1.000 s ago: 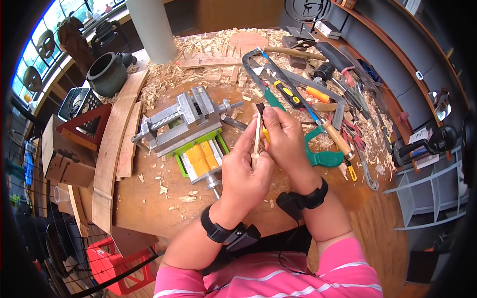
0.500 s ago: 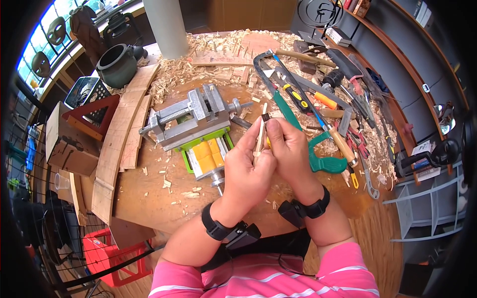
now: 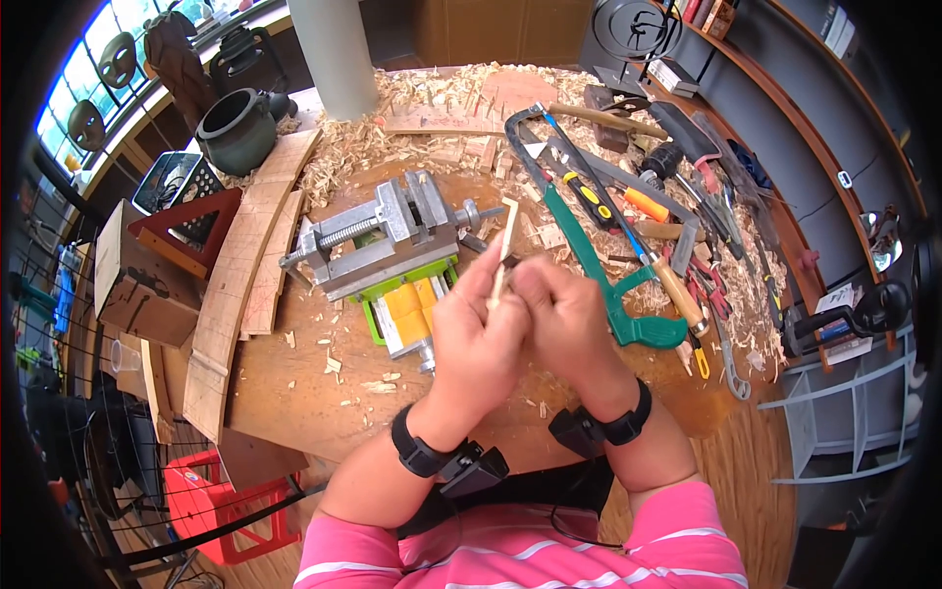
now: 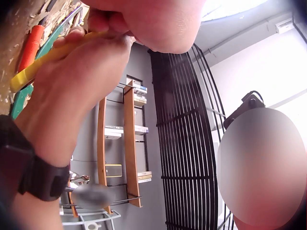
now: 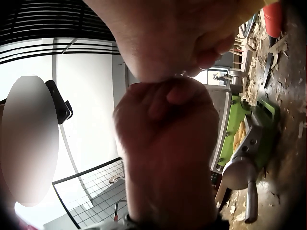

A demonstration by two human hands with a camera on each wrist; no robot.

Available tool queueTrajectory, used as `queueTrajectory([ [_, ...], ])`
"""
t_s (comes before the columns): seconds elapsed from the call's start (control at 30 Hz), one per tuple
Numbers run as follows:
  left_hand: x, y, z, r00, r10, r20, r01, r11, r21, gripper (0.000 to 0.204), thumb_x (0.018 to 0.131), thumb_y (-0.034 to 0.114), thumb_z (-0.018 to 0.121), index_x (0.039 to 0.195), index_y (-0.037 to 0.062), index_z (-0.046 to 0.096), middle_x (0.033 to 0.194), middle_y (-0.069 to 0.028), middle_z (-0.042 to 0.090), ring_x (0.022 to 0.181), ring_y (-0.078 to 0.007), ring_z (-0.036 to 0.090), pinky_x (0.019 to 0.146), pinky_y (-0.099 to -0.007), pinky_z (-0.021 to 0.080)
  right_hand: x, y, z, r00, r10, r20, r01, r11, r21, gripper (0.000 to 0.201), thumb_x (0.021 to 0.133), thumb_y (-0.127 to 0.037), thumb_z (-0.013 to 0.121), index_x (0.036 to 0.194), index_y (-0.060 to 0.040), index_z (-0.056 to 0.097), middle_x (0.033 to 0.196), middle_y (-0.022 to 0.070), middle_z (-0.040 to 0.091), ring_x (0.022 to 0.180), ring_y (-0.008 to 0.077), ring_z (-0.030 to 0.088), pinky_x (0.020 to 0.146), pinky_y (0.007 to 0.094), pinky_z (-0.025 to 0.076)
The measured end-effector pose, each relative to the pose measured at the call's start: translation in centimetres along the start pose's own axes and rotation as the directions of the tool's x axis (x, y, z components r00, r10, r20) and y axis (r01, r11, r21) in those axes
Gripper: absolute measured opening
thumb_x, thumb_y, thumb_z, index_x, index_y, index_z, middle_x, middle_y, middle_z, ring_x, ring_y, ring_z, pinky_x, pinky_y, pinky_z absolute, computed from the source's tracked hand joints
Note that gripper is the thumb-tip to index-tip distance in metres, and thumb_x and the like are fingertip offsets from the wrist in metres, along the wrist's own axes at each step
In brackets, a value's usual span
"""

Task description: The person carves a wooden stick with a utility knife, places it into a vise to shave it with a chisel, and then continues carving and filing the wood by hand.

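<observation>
In the head view my left hand (image 3: 478, 334) pinches a thin pale wooden strip (image 3: 506, 243), which points up and away from me with a bent end at its top. My right hand (image 3: 571, 319) presses close beside it, fingers curled around a yellow-handled knife. Its yellow handle (image 4: 34, 71) sticks out past the little finger in the left wrist view. A small dark part shows beside the strip between both hands; most of the blade is hidden. In the right wrist view the two hands overlap and cover the strip.
Left of my hands stands a grey metal vise (image 3: 388, 236) on a green base. A green-handled saw (image 3: 579, 236) lies to the right, by a blue-framed saw, a screwdriver and other tools. Wood shavings (image 3: 432, 88) cover the back; long boards (image 3: 245, 275) line the left.
The dark blade has slid down the strip toward me, and my right hand has turned slightly. More of the strip now stands out above my fingers, its bent end showing.
</observation>
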State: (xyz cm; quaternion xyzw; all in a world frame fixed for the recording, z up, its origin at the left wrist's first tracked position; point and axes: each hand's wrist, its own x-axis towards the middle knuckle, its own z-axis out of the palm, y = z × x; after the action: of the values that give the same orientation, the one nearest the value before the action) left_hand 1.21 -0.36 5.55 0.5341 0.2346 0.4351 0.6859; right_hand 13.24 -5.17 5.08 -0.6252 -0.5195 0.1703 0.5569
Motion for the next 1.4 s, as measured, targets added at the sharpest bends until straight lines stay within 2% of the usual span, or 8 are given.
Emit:
queueTrajectory([
  [0.17, 0.1, 0.7, -0.1, 1.0, -0.023, -0.001, 0.023, 1.0, -0.007, 0.06, 0.095, 0.003, 0.049, 0.155, -0.008, 0.047, 0.076, 0.0006, 0.061, 0.056, -0.0044, 0.051, 0.05, -0.0216, 0.04, -0.3, 0.0, 0.2, 0.989, -0.145, -0.013, 0.144, 0.988, -0.064, 0.026, 0.109, -0.026, 0.063, 0.099, -0.0035, 0.072, 0.071, 0.0135, 0.065, 0.062, 0.0268, 0.066, 0.06, 0.0389, 0.051],
  [0.3, -0.4, 0.0, 0.2, 0.998, -0.062, 0.017, 0.063, 0.997, -0.034, 0.061, 0.095, 0.003, 0.05, 0.155, -0.0081, 0.046, 0.073, 0.0019, 0.059, 0.055, -0.0048, 0.05, 0.05, -0.0221, 0.041, 0.3, 0.3, -0.4, 0.981, -0.189, -0.053, 0.187, 0.982, -0.037, 0.03, 0.109, -0.029, 0.063, 0.097, -0.0031, 0.072, 0.068, 0.0125, 0.063, 0.061, 0.022, 0.062, 0.059, 0.0372, 0.049],
  [0.37, -1.0, -0.3, 0.6, 0.999, -0.004, 0.041, 0.003, 1.0, 0.012, 0.063, 0.094, 0.003, 0.048, 0.156, -0.0079, 0.044, 0.072, 0.0026, 0.057, 0.055, -0.005, 0.049, 0.051, -0.0222, 0.04, 0.9, 0.3, -1.1, 0.991, 0.069, -0.111, -0.067, 0.997, 0.023, 0.034, 0.11, -0.032, 0.061, 0.097, -0.0021, 0.071, 0.065, 0.0101, 0.059, 0.06, 0.0162, 0.056, 0.058, 0.0352, 0.046],
  [0.5, -1.3, 0.4, 1.0, 0.993, -0.057, 0.104, 0.056, 0.998, 0.01, 0.065, 0.094, 0.002, 0.046, 0.158, -0.007, 0.043, 0.071, 0.0028, 0.057, 0.055, -0.0043, 0.048, 0.051, -0.022, 0.039, 1.5, 0.9, -1.9, 0.981, 0.137, -0.136, -0.12, 0.985, 0.127, 0.037, 0.11, -0.035, 0.061, 0.097, -0.0016, 0.071, 0.062, 0.0074, 0.056, 0.058, 0.0129, 0.049, 0.055, 0.0347, 0.043],
  [0.9, -1.3, -0.4, 0.8, 0.998, 0.005, 0.069, -0.005, 1.0, 0.0, 0.063, 0.095, -0.001, 0.048, 0.158, -0.0061, 0.045, 0.082, 0.0017, 0.063, 0.058, -0.0036, 0.05, 0.053, -0.0216, 0.041, 1.0, 0.2, -1.2, 0.992, 0.02, -0.127, -0.024, 0.999, -0.028, 0.032, 0.109, -0.031, 0.062, 0.097, -0.0019, 0.07, 0.063, 0.0169, 0.056, 0.054, 0.0229, 0.05, 0.054, 0.0385, 0.044],
  [1.03, -1.4, 0.4, 1.0, 0.998, -0.052, 0.043, 0.054, 0.996, -0.068, 0.062, 0.096, 0.001, 0.049, 0.157, -0.0063, 0.045, 0.08, 0.0013, 0.062, 0.058, -0.0041, 0.051, 0.052, -0.022, 0.042, 0.8, -0.3, -1.3, 0.994, 0.034, -0.106, -0.041, 0.997, -0.07, 0.032, 0.109, -0.03, 0.063, 0.095, -0.0016, 0.068, 0.065, 0.0169, 0.058, 0.054, 0.0247, 0.056, 0.056, 0.0382, 0.046],
  [1.1, -1.3, 0.2, 0.3, 0.994, -0.093, 0.06, 0.099, 0.988, -0.118, 0.062, 0.096, 0.0, 0.051, 0.158, -0.0071, 0.044, 0.097, -0.0005, 0.068, 0.068, -0.0006, 0.053, 0.058, -0.0187, 0.042, 0.5, -1.0, -1.1, 0.996, -0.03, -0.088, 0.024, 0.997, -0.073, 0.03, 0.109, -0.028, 0.062, 0.095, -0.0026, 0.069, 0.066, 0.0145, 0.062, 0.057, 0.0239, 0.061, 0.057, 0.0374, 0.049],
  [1.4, -0.7, 0.2, 0.2, 0.994, -0.056, 0.092, 0.07, 0.986, -0.151, 0.064, 0.093, 0.0, 0.05, 0.157, -0.0074, 0.044, 0.091, -0.001, 0.066, 0.067, -0.0033, 0.054, 0.058, -0.02, 0.044, -0.1, -1.0, -0.9, 0.998, -0.05, -0.033, 0.049, 0.998, -0.028, 0.03, 0.11, -0.029, 0.062, 0.095, -0.0039, 0.071, 0.065, 0.0094, 0.062, 0.059, 0.0204, 0.063, 0.057, 0.0358, 0.049],
])
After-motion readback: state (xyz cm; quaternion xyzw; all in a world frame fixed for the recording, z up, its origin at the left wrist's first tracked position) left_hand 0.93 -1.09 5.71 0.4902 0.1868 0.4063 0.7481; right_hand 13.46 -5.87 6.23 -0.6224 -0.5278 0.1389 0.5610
